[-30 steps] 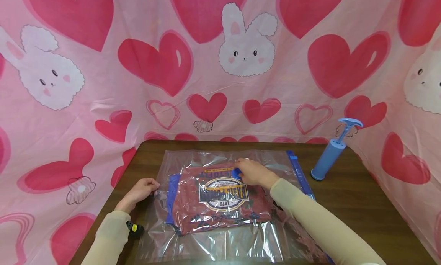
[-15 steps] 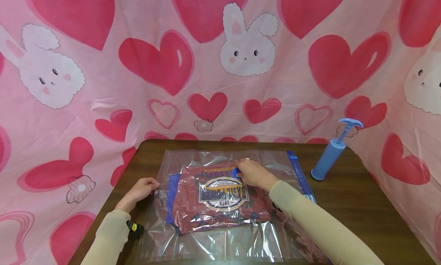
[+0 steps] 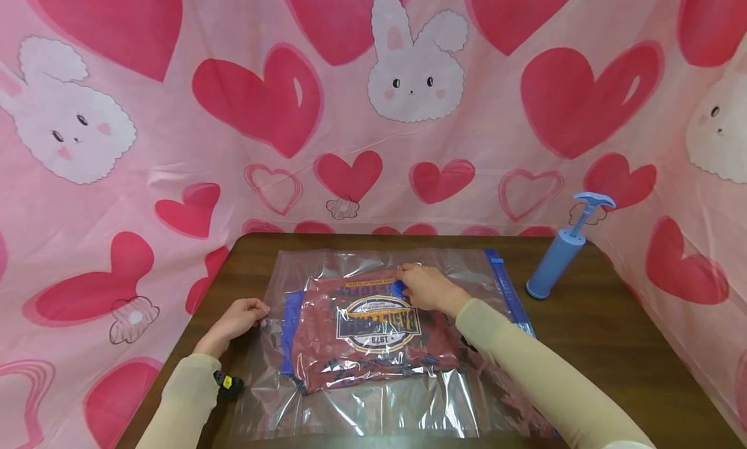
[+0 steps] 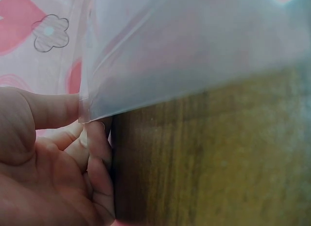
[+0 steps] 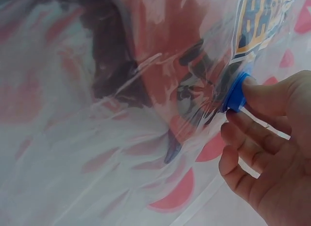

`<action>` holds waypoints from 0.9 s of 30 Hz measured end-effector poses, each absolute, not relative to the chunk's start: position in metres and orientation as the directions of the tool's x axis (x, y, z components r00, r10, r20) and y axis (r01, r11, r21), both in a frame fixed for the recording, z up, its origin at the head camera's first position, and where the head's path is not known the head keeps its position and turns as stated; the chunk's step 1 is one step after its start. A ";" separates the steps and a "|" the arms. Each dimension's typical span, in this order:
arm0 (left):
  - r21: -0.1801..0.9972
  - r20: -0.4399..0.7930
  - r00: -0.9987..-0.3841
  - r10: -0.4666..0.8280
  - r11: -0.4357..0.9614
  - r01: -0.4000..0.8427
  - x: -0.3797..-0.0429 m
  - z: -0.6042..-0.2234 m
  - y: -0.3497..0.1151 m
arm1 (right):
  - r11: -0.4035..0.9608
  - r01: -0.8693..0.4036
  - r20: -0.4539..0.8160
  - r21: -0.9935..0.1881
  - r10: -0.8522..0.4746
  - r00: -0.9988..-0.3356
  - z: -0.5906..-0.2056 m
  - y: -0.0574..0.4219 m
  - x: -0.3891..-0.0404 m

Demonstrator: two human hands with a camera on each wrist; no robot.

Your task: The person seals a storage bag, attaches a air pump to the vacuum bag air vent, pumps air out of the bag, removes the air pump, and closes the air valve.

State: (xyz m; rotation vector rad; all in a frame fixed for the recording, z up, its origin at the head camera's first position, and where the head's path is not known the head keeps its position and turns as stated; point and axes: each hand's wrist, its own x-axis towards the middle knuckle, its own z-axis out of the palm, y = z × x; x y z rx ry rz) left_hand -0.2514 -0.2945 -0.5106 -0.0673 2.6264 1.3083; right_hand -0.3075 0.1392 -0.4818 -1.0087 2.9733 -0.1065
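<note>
A clear plastic vacuum storage bag [image 3: 385, 407] lies flat over the wooden table. Inside is a folded red garment [image 3: 318, 319] with a printed round logo, and blue fabric [image 3: 290, 332] shows at its left side. My left hand [image 3: 236, 319] pinches the bag's left edge between thumb and fingers; the left wrist view shows the film edge lifted from the wood. On top of the bag, my right hand [image 3: 432, 290] grips a round blue valve cap [image 5: 237, 92] by its rim. The fingers partly hide the cap in the head view.
A light blue hand pump [image 3: 551, 264] with its handle raised stands at the back right of the table [image 3: 613, 358]. A blue zip strip [image 3: 506, 287] with a slider runs along the bag's right edge. Behind hangs a pink heart-patterned cloth [image 3: 484, 137].
The head view has tilted slightly, so the scene sits a little higher. Both hands stay on the bag, and the right fingers shift a little around the blue valve cap.
</note>
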 end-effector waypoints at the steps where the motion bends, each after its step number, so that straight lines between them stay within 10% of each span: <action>1: 0.785 -0.202 -0.978 0.053 0.606 -0.130 -0.251 -0.511 -0.294 | 0.795 -0.604 0.023 -0.060 -0.604 -0.797 -0.483 0.139 -0.307; 27: 0.790 -0.211 -0.975 0.063 0.599 -0.133 -0.253 -0.508 -0.297 | 0.869 -0.493 0.151 -0.044 -0.482 -0.863 -0.488 0.126 -0.297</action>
